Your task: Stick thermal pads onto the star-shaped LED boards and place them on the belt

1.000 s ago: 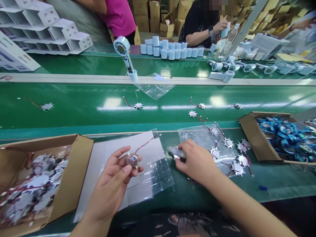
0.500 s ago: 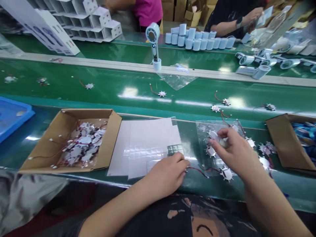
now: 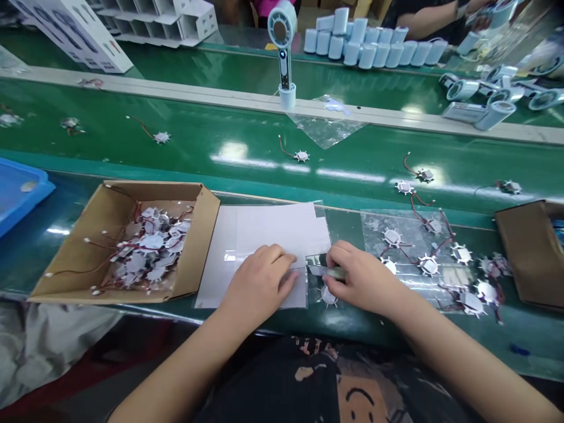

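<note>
My right hand (image 3: 359,276) is closed round a small utility knife (image 3: 337,272), its flat blade pointing left. My left hand (image 3: 262,279) rests on a stack of white sheets (image 3: 273,226). Its thumb and forefinger pinch the edge of a clear plastic film (image 3: 301,264), close to the blade tip. Just below the knife lies a white, spiky-edged round part (image 3: 328,295), partly covered by my right hand. More such parts with red wires, including one white spiky part (image 3: 428,265), lie to the right on a clear plastic bag (image 3: 370,226).
A cardboard box (image 3: 198,247) of wired white parts stands left, beside a blue tray (image 3: 26,202). Another cardboard box (image 3: 526,258) is at right. Across the green belt (image 3: 211,135) stand a handheld fan (image 3: 284,56) and pale blue cylinders (image 3: 366,56). A co-worker's arm (image 3: 434,23) shows behind.
My right hand has moved left from the parts on the bag, bringing the knife beside my left hand. My left hand has shifted left and up onto the white sheets. The view has tilted down slightly.
</note>
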Tool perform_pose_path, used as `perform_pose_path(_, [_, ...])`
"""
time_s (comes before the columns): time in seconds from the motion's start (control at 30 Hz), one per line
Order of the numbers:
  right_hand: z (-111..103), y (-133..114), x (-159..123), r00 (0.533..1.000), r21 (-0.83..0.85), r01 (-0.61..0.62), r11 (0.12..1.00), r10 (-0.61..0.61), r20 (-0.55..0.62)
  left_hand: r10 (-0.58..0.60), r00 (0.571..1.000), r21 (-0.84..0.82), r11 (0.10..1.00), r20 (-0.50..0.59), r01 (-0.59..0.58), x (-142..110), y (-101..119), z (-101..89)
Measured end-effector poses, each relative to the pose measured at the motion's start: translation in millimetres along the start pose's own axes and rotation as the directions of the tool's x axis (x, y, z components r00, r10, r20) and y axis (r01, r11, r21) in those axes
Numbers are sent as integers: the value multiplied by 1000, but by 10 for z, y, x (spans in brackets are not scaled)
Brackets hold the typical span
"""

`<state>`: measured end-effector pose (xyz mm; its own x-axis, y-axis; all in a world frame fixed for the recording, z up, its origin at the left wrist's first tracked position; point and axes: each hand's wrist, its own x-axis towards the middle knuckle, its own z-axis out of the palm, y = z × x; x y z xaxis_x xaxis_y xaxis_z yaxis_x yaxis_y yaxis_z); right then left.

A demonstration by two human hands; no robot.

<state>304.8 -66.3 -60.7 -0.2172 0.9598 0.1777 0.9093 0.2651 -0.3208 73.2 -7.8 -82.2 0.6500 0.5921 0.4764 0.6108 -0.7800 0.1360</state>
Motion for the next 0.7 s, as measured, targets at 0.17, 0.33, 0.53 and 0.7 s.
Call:
perform_pose_path(0.17, [-26, 101, 93, 992, -27, 114, 993, -112, 51, 4, 1000, -33, 999, 19, -4, 138, 85, 64])
perform_pose_path(0.33, [-9, 152, 115, 980, -42, 198, 979, -197, 23, 39, 998, -11, 999, 54, -38, 183, 65, 61])
perform_pose_path(0.53, [3, 199, 139, 978, -34, 209, 977, -208, 22, 27, 995, 7, 1000, 97, -28, 234, 40, 67])
perform_pose_path(0.7, [56, -11, 159, 985, -98, 170, 981, -169, 18, 126, 992, 9, 992, -4, -126, 131, -40, 81])
